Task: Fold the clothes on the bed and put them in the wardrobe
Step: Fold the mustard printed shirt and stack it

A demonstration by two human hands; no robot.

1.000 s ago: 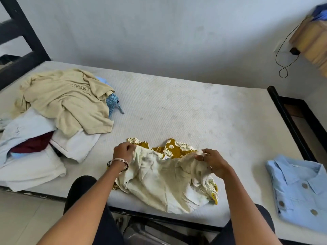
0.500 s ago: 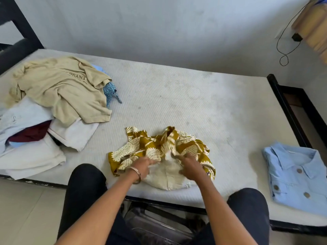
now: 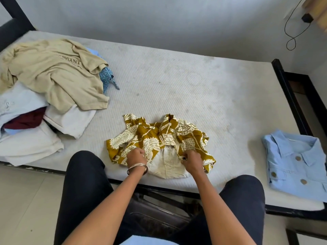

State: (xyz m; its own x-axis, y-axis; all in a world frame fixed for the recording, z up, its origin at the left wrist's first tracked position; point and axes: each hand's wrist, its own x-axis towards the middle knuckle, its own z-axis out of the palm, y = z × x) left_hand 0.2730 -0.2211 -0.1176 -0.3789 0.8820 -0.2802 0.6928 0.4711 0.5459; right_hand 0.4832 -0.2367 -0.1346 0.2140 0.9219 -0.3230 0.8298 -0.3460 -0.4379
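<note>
A bare white quilted mattress [image 3: 177, 82] on a black bed frame [image 3: 290, 96] filled most of the view, set against a pale grey wall. On its left end lay a loose heap of unfolded clothes [image 3: 35, 112], topped by a crumpled beige T-shirt with dark lettering [image 3: 58, 76]; beneath it were white and pale blue pieces, a dark maroon garment [image 3: 26, 119] and a blue patterned cloth [image 3: 107, 76] poking out at the heap's right side. At the right end, near the front edge and well apart from the heap, sat a light blue buttoned shirt, folded flat [image 3: 297, 165]. Between the two, close to the front edge, lay a small mustard-yellow garment with a cream leaf print [image 3: 155, 138], rumpled, its cream lining [image 3: 168, 165] showing at the lower middle. The left hand [image 3: 136, 156], a thin metal bangle [image 3: 137, 168] on its wrist, had its fingers curled into the printed fabric on the left of the lining. The right hand [image 3: 192, 160] gripped the fabric on the lining's right side. The two hands were a little apart, both resting on the garment. A black cord [image 3: 292, 32] hung looped on the wall at upper right.
</note>
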